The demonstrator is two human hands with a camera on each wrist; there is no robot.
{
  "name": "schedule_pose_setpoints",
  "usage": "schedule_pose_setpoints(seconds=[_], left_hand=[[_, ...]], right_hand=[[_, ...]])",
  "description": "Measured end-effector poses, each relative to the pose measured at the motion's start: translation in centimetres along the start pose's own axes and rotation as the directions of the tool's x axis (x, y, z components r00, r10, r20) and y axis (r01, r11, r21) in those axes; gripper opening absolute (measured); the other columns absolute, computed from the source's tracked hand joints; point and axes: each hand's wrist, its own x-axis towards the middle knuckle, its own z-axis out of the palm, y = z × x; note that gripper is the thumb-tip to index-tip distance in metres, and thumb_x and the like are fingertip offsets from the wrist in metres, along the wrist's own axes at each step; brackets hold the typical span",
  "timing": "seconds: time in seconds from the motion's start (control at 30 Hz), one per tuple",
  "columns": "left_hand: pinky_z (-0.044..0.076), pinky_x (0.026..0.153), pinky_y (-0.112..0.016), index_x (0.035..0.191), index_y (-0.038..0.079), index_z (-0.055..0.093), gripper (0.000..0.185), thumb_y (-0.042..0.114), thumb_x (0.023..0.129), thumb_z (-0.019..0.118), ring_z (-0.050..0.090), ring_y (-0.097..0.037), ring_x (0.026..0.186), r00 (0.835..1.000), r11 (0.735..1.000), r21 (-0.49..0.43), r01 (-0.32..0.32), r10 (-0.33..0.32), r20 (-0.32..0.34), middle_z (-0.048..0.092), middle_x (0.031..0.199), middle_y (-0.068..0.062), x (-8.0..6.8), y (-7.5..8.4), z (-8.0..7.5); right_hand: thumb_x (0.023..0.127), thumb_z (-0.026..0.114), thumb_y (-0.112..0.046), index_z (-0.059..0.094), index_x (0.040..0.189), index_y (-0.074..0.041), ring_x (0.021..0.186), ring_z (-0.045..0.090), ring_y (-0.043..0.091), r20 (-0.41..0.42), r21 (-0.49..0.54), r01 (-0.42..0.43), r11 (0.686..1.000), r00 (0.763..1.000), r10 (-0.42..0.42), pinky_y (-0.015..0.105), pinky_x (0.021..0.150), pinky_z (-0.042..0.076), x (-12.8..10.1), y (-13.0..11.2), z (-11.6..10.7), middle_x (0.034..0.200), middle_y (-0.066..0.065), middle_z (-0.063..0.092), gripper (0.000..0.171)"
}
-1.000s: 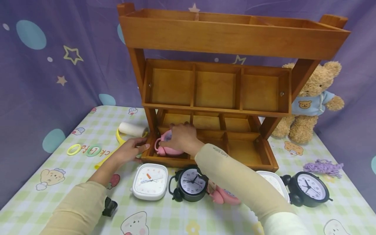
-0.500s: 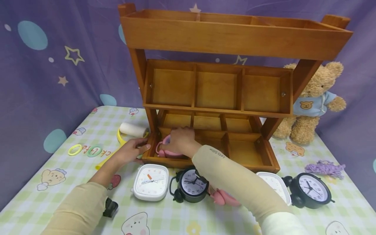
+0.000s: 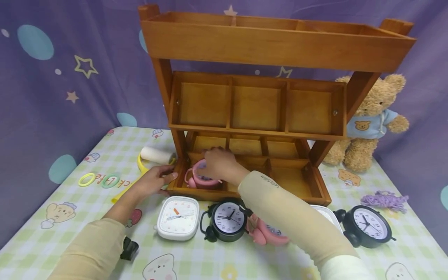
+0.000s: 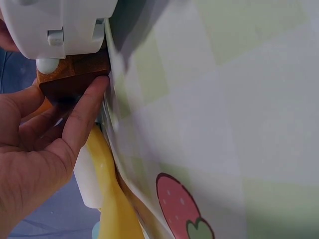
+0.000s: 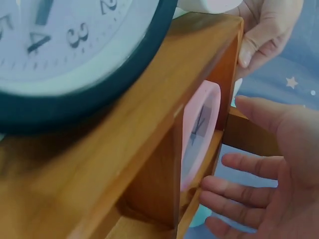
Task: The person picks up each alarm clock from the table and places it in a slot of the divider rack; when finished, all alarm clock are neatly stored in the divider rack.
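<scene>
- Where the wooden shelf (image 3: 245, 116) meets the table's (image 3: 70, 233) left side, the left hand (image 3: 154, 179) rests against its front-left corner, fingers straight and together.
- The right hand (image 3: 218, 165) reaches into the bottom tier's front-left compartment, fingers spread loosely beside the pink clock (image 3: 201, 178), which stands upright there.
- A white square clock (image 3: 177, 217) and a black alarm clock (image 3: 225, 219) lie just before the shelf's front edge.

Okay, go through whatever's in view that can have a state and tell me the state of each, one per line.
Pink clock: upright in the rack's front-left compartment.
Right hand: fingers relaxed beside the pink clock.
Left hand: touching the wooden rack's left corner.
White square clock: lying face up.
Black clock: on the table, dial facing up.
</scene>
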Motion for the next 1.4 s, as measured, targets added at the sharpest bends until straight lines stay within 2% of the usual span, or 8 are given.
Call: schedule_pose_setpoints(seconds=[0.13, 0.3, 0.43, 0.6, 0.8, 1.0, 1.2, 1.4], left_hand=[[0.063, 0.08, -0.045, 0.15, -0.019, 0.025, 0.055, 0.012, 0.109, 0.045, 0.04, -0.051, 0.135, 1.0, 1.0, 0.004, -0.001, 0.001, 0.0, 0.033, 0.149, -0.042, 0.0, 0.0, 0.0], [0.063, 0.08, -0.045, 0.151, -0.019, 0.024, 0.056, 0.012, 0.109, 0.045, 0.04, -0.052, 0.135, 1.0, 1.0, 0.006, 0.0, 0.0, 0.003, 0.032, 0.15, -0.042, 0.1, -0.1, 0.0], [0.063, 0.079, -0.044, 0.151, -0.019, 0.024, 0.056, 0.012, 0.109, 0.046, 0.04, -0.052, 0.135, 1.0, 1.0, 0.016, 0.002, -0.002, 0.0, 0.032, 0.15, -0.043, 0.1, 0.0, -0.1], [0.063, 0.079, -0.044, 0.15, -0.019, 0.025, 0.056, 0.012, 0.109, 0.046, 0.041, -0.052, 0.135, 1.0, 1.0, 0.025, 0.005, -0.005, -0.004, 0.032, 0.149, -0.043, 0.1, 0.0, 0.0], [0.063, 0.079, -0.045, 0.15, -0.019, 0.025, 0.055, 0.012, 0.109, 0.045, 0.042, -0.053, 0.133, 1.0, 0.999, 0.034, -0.006, 0.006, -0.004, 0.033, 0.148, -0.043, 0.0, 0.0, 0.0], [0.063, 0.079, -0.044, 0.15, -0.019, 0.025, 0.055, 0.012, 0.109, 0.045, 0.042, -0.052, 0.133, 1.0, 0.999, 0.035, -0.006, 0.006, -0.004, 0.033, 0.148, -0.043, 0.1, 0.0, 0.0], [0.063, 0.08, -0.044, 0.15, -0.019, 0.024, 0.056, 0.011, 0.109, 0.046, 0.04, -0.053, 0.134, 1.0, 1.0, 0.03, -0.004, 0.004, -0.001, 0.032, 0.149, -0.044, 0.2, 0.1, 0.0], [0.063, 0.08, -0.046, 0.15, -0.02, 0.023, 0.056, 0.011, 0.109, 0.045, 0.043, -0.053, 0.132, 1.0, 0.999, 0.052, 0.001, -0.001, -0.001, 0.032, 0.148, -0.045, 0.1, 0.1, -0.1]], right_hand=[[0.096, 0.067, -0.046, 0.056, 0.146, -0.013, 0.124, 0.057, 0.028, -0.012, 0.071, 0.07, 0.995, 0.997, -0.07, 0.044, 0.104, 0.049, -0.5, 0.8, -0.4, 0.134, 0.01, 0.064, 0.06], [0.097, 0.07, -0.036, 0.06, 0.141, -0.01, 0.121, 0.058, 0.027, -0.027, 0.136, 0.147, 0.98, 0.989, -0.144, 0.041, 0.102, 0.05, -1.3, 1.7, -1.0, 0.132, 0.012, 0.064, 0.052], [0.097, 0.07, -0.034, 0.061, 0.14, -0.012, 0.119, 0.058, 0.026, -0.029, 0.181, 0.172, 0.968, 0.985, -0.169, 0.042, 0.099, 0.051, -1.8, 2.4, -1.4, 0.13, 0.011, 0.064, 0.05], [0.096, 0.073, -0.033, 0.06, 0.142, -0.013, 0.124, 0.057, 0.028, -0.041, 0.233, 0.174, 0.957, 0.985, -0.169, 0.044, 0.106, 0.048, -2.6, 3.3, -1.8, 0.136, 0.01, 0.063, 0.052], [0.095, 0.075, -0.03, 0.061, 0.139, -0.008, 0.126, 0.058, 0.029, -0.097, 0.225, 0.237, 0.945, 0.971, -0.221, 0.043, 0.11, 0.046, -3.6, 4.8, -2.1, 0.137, 0.011, 0.063, 0.051], [0.094, 0.075, -0.026, 0.065, 0.133, -0.005, 0.115, 0.063, 0.029, -0.177, 0.226, 0.303, 0.926, 0.947, -0.267, 0.042, 0.103, 0.051, -5.1, 6.1, -2.6, 0.127, 0.011, 0.068, 0.045], [0.094, 0.075, -0.028, 0.066, 0.132, -0.007, 0.123, 0.06, 0.03, -0.224, 0.204, 0.3, 0.932, 0.941, -0.254, 0.045, 0.107, 0.048, -6.7, 7.4, -3.0, 0.129, 0.009, 0.068, 0.044], [0.093, 0.076, -0.027, 0.068, 0.131, -0.008, 0.124, 0.059, 0.028, -0.289, 0.214, 0.316, 0.924, 0.924, -0.249, 0.047, 0.109, 0.047, -8.3, 9.4, -3.0, 0.129, 0.008, 0.068, 0.043]])
